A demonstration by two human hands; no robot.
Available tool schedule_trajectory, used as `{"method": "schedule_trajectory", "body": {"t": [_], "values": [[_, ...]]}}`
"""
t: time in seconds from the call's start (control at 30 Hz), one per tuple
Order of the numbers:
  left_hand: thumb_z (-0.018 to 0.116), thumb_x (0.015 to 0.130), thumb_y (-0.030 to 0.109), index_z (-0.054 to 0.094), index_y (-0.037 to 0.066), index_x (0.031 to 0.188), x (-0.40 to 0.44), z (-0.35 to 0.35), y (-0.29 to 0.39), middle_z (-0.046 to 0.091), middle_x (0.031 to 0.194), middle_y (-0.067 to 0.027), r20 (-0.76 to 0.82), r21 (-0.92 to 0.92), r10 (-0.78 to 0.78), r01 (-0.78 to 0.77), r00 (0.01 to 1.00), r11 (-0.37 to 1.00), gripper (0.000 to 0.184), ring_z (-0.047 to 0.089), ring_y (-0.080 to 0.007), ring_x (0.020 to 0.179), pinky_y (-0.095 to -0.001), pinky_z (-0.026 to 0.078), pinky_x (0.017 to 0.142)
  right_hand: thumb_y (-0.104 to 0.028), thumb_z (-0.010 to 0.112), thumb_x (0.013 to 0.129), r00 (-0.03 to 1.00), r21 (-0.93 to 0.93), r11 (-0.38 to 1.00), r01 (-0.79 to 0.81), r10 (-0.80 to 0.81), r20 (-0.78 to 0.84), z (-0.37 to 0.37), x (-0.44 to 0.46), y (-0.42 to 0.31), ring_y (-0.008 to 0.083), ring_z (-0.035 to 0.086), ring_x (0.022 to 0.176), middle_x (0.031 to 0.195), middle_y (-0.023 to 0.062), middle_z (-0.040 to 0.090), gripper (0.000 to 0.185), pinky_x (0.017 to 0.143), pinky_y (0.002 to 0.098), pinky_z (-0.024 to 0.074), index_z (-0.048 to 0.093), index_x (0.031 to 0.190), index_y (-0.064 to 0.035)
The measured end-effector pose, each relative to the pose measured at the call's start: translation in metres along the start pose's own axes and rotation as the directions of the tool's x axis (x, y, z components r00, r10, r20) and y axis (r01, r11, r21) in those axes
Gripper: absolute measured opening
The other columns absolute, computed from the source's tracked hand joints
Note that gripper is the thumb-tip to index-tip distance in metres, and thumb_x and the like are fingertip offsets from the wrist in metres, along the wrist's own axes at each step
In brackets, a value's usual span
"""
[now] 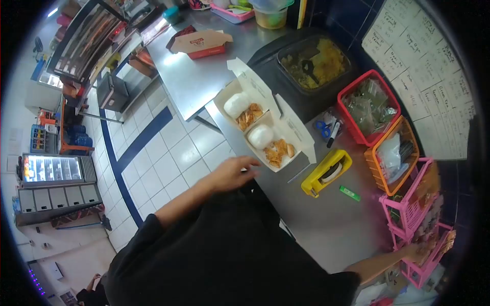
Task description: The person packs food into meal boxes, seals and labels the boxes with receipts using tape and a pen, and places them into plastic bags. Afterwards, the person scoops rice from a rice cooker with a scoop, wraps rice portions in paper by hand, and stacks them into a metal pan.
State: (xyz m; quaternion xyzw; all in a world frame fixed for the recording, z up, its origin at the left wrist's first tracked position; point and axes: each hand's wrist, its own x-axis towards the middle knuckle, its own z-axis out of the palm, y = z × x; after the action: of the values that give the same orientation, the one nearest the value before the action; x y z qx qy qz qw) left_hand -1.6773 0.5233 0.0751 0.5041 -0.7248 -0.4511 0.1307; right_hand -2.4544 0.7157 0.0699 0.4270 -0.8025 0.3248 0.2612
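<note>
My left hand (235,173) hovers just short of the nearer takeaway box, holding nothing, its fingers loosely bent and apart. Two open cardboard boxes stand side by side on the metal counter. The farther box (227,104) and the nearer box (296,166) each contain a white rounded portion that looks like wrapped rice (261,136) and browned pieces resembling fried chicken (278,152). At the lower right, my right hand (421,252) reaches into a pink plastic rack (408,217). Its fingers are hard to make out beside a gold-brown item (448,241).
A yellow tape dispenser (326,173), green small item (350,193), blue scissors (322,128) and marker (334,134) lie on the counter. Along the wall stand a red basket (341,97), orange basket (375,171) and black food tub (270,64). A red box (206,52) sits farther off.
</note>
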Motion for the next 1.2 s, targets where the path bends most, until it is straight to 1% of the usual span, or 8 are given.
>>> {"method": "schedule_trajectory", "body": {"t": [0.17,0.27,0.43,0.63,0.77,0.83,0.97,1.2], "values": [[0.069,0.095,0.023,0.061,0.003,0.130,0.034,0.038,0.072,0.065,0.124,-0.0189,0.176,-0.036,0.190,-0.186,0.966,0.982,0.041,0.065,-0.0321,0.114,-0.0408,0.051,0.097,-0.018,0.058,0.098,0.951,0.436,0.845,0.309,-0.282,-0.127,-0.032,-0.025,-0.226,0.0263,0.069,0.086,0.094,0.0118,0.073,0.024,0.080,0.0400,0.0550,0.073,0.089,-0.0013],[0.070,0.095,0.025,0.055,0.002,0.138,0.050,0.065,0.096,0.062,0.132,-0.0194,-0.133,-0.131,0.540,-0.555,0.831,0.821,0.051,0.059,-0.0309,0.125,-0.0399,0.046,0.105,-0.005,0.067,0.090,0.979,0.502,0.864,-0.041,-0.065,0.192,-0.004,-0.119,-0.353,0.0239,0.067,0.089,0.101,0.0101,0.071,0.017,0.084,0.0382,0.0537,0.069,0.106,0.0003],[0.065,0.100,0.031,0.051,-0.001,0.143,0.045,0.046,0.066,0.060,0.137,-0.0155,0.259,-0.533,0.341,-0.161,0.903,0.831,0.056,0.055,-0.0230,0.128,-0.0362,0.043,0.109,0.000,0.074,0.086,0.820,0.778,0.340,-0.528,-0.034,0.571,0.020,-0.212,-0.491,0.0193,0.068,0.089,0.095,0.0096,0.071,0.018,0.081,0.0332,0.0539,0.070,0.103,-0.0014],[0.057,0.105,0.018,0.067,-0.002,0.124,0.057,0.020,0.015,0.072,0.104,-0.0078,0.383,-0.727,0.191,0.167,0.904,0.666,0.029,0.066,-0.0130,0.097,-0.0303,0.054,0.086,0.001,0.074,0.088,0.696,0.634,0.505,-0.586,-0.087,0.713,0.016,-0.217,-0.524,0.0150,0.067,0.075,0.086,0.0087,0.071,0.007,0.073,0.0286,0.0556,0.069,0.093,0.0016],[0.066,0.098,0.013,0.070,-0.004,0.117,0.111,-0.016,0.007,0.074,0.103,-0.0139,0.378,-0.587,0.342,-0.063,0.860,0.807,0.026,0.070,-0.0242,0.099,-0.0347,0.055,0.090,0.003,0.072,0.089,0.627,0.532,0.482,-0.696,0.046,0.778,0.032,-0.218,-0.535,0.0146,0.067,0.074,0.089,0.0106,0.073,0.006,0.072,0.0273,0.0556,0.069,0.093,0.0019],[0.071,0.091,0.013,0.067,-0.001,0.123,0.131,-0.040,0.010,0.072,0.110,-0.0169,0.136,-0.089,0.315,-0.305,0.939,0.948,0.035,0.069,-0.0335,0.102,-0.0406,0.053,0.092,0.003,0.072,0.089,0.528,0.435,0.400,-0.807,0.158,0.834,0.039,-0.219,-0.550,0.0146,0.067,0.075,0.090,0.0111,0.073,0.006,0.072,0.0273,0.0558,0.069,0.094,0.0018],[0.071,0.081,0.010,0.064,0.005,0.123,0.125,-0.090,0.031,0.070,0.110,-0.0131,-0.042,-0.117,0.655,-0.655,0.754,0.747,0.043,0.066,-0.0351,0.100,-0.0452,0.048,0.095,0.003,0.072,0.088,0.622,0.504,0.502,-0.703,0.090,0.778,0.048,-0.223,-0.588,0.0134,0.069,0.080,0.094,0.0111,0.075,0.010,0.073,0.0270,0.0559,0.070,0.097,0.0009],[0.066,0.085,0.008,0.071,0.005,0.104,0.160,-0.138,-0.042,0.072,0.100,-0.0167,0.522,-0.165,0.405,-0.377,0.751,0.911,0.019,0.069,-0.0354,0.095,-0.0423,0.054,0.086,-0.003,0.070,0.091,0.626,0.488,0.633,-0.601,-0.007,0.780,0.055,-0.163,-0.638,0.0119,0.069,0.081,0.096,0.0077,0.075,0.015,0.072,0.0274,0.0543,0.072,0.106,-0.0023]]}}
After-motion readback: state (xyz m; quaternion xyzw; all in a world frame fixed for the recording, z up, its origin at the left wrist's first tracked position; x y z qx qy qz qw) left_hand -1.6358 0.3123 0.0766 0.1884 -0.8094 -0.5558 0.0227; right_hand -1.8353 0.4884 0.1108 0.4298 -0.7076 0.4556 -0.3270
